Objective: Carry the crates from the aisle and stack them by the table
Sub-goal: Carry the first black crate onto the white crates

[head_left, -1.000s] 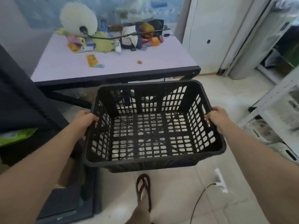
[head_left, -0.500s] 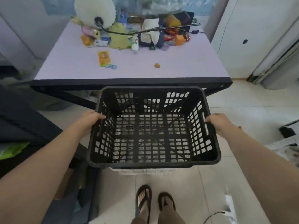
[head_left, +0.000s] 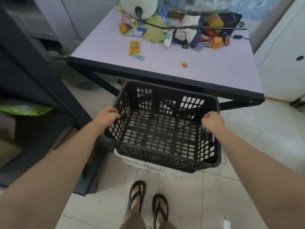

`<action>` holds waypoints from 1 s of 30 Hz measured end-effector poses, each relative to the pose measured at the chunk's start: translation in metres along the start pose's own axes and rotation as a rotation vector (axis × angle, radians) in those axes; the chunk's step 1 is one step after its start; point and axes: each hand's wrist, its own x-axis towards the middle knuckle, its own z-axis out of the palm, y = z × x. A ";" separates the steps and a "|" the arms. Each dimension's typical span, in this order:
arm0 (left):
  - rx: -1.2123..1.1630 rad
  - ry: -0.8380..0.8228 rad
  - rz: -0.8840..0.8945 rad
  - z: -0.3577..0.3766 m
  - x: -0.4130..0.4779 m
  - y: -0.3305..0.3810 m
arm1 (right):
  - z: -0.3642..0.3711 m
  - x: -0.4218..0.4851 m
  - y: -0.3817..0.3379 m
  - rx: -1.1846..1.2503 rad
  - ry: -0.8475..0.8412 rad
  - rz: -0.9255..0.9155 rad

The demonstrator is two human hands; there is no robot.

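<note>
Standing at the table [head_left: 214,76], I grip the black crate [head_left: 163,138] by its side rims, left hand [head_left: 107,115] and right hand [head_left: 212,120] clenched, now lowered onto a white crate [head_left: 140,163] just before the table's edge, stacking nearly done

Soft, even daylight (no hard shadows); wide-angle bending and slight blur at edges.

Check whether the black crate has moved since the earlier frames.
Yes. The black crate, gripped by the left hand and right hand, has come closer to the table, over a white crate.
</note>
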 end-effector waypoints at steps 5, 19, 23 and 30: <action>-0.058 0.092 -0.035 -0.036 -0.043 -0.045 | 0.036 -0.012 -0.057 -0.097 -0.293 -0.184; -0.290 0.385 -0.377 -0.226 -0.250 -0.341 | 0.258 -0.283 -0.215 -0.321 -0.648 -0.678; -0.282 0.504 -0.478 -0.300 -0.332 -0.446 | 0.343 -0.411 -0.224 -0.501 -0.834 -0.718; -0.318 0.652 -0.571 -0.418 -0.424 -0.565 | 0.443 -0.581 -0.302 -0.510 -0.940 -0.980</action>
